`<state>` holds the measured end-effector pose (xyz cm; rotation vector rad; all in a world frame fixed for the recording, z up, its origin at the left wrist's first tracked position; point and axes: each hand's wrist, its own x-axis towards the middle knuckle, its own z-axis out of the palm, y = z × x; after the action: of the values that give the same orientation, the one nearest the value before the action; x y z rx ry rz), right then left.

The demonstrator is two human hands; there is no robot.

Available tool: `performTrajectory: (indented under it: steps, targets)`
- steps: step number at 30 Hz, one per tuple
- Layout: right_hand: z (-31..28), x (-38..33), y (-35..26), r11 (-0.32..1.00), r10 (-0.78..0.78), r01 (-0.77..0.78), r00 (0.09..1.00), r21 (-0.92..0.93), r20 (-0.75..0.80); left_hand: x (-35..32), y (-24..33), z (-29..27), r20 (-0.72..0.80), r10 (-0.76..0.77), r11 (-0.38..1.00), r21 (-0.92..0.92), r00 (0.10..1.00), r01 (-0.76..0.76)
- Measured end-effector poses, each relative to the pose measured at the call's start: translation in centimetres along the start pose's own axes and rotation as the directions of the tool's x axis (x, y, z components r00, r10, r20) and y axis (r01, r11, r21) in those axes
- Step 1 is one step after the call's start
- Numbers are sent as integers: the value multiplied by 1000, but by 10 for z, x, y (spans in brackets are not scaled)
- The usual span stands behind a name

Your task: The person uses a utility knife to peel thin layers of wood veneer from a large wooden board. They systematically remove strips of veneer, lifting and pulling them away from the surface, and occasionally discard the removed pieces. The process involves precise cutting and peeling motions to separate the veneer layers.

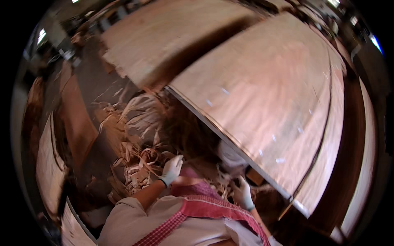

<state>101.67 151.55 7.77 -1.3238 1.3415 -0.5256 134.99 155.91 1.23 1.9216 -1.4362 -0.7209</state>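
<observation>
My left hand (pixel 171 168), in a white glove, reaches down onto a heap of thin pale veneer scraps (pixel 135 156) on the floor, with its fingers spread over the strips. My right hand (pixel 243 193), also in a white glove, is low beside the near edge of a large veneer sheet (pixel 266 94) on a raised stack. A few loose strips (pixel 223 180) lie just left of it. Blur hides whether its fingers grip anything. A red checked cloth (pixel 197 201) hangs in front of my chest between both arms.
A second large veneer sheet (pixel 164 37) lies farther back, with a dark gap between the two. More flat sheets (pixel 49 164) are stacked at the left. Dark floor (pixel 94 86) littered with scraps runs between the stacks.
</observation>
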Motion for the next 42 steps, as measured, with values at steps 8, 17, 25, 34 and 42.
performTrajectory:
  steps: [8, 17, 25, 34, 42]
  targets:
    - [101, 80, -57, 989, 136, -131, 988, -68, 68, 79, -42, -56, 5, 217, 941, -266, 976, -208]
    - [282, 188, -253, 995, -95, 92, 965, 26, 244, 176, -178, -248, -69, -68, 979, -197, 995, 53]
    - [347, 273, -343, 997, -77, 70, 958, 35, 278, 285, -296, -264, 31, -421, 683, -647, 907, 339]
    - [404, 438, -425, 977, -172, 204, 927, -65, 334, 370, -438, -309, -121, -484, 761, -546, 867, 349]
    - [417, 510, -459, 937, 83, -38, 990, -346, 117, 535, -582, -315, -144, -724, 663, -412, 675, 624]
